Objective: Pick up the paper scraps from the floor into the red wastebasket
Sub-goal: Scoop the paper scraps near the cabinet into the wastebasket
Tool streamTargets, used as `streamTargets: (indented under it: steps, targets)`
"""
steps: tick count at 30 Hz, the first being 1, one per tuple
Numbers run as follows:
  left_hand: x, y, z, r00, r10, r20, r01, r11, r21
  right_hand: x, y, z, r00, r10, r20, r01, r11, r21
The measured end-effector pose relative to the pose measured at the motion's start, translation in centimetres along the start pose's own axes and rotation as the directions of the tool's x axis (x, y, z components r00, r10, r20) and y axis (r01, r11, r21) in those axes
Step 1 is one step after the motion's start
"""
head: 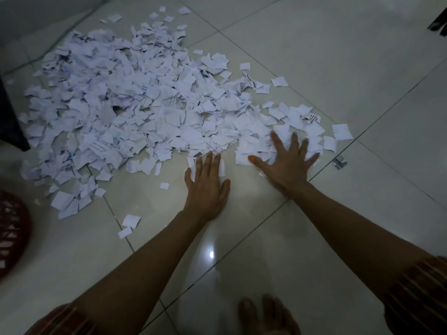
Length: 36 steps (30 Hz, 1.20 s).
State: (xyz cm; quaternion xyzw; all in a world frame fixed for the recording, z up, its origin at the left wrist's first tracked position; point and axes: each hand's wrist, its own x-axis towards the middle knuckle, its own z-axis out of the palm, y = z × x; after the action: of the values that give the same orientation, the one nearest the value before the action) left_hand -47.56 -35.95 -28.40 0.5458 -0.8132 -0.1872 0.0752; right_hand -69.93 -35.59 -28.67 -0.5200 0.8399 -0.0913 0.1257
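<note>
Both palms pressed flat, fingers spread, grasping nothing: left hand and right hand on the near edge of the scraps, likely to rake them together. Heaped across the tiled floor (strays around). Red wastebasket waiting far left.

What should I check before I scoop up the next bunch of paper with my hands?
1. Both hands down on the paper: ok. The left hand and the right hand lie flat, fingers straight, on the near edge of the paper scraps.
2. Hands holding a bunch already: not ok, nothing is gripped yet.
3. Red wastebasket close by: ok, it sits at the left edge, beside the pile.
4. Room left in the wastebasket: cannot tell, only part of it shows.
5. Loose strays to gather: not ok, a few bits lie apart from the pile.
6. Bare toes clear of the scraps: ok.
</note>
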Motion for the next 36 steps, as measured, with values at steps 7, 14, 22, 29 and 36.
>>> streamTargets:
  steps: [7, 14, 22, 29, 36]
  targets:
    - [1.2, -0.3, -0.3, 0.98, 0.102, -0.171, -0.116, 0.99, -0.075, -0.7, -2.8, 1.8, 0.956, -0.245, -0.163, 0.246, 0.969, -0.016]
    - [4.8, -0.5, -0.8, 0.971, 0.129, -0.203, -0.139, 0.99, -0.032, -0.8, -3.0, 2.5, 0.839, -0.453, -0.3, 0.506, 0.853, 0.126]
    - [10.7, 1.4, -1.6, 0.997, -0.022, -0.072, 0.019, 0.999, -0.045, -1.6, -2.0, 2.1, 0.782, -0.533, -0.324, 0.605, 0.774, 0.186]
    - [10.3, 0.7, 0.2, 0.997, 0.004, -0.072, 0.003, 0.995, 0.101, -2.3, -1.0, 1.1, 0.784, -0.542, -0.303, 0.608, 0.771, 0.192]
    - [9.0, -2.0, -1.7, 0.973, 0.145, -0.177, -0.141, 0.989, 0.038, -2.6, -2.2, 0.8, 0.794, -0.506, -0.336, 0.588, 0.778, 0.219]
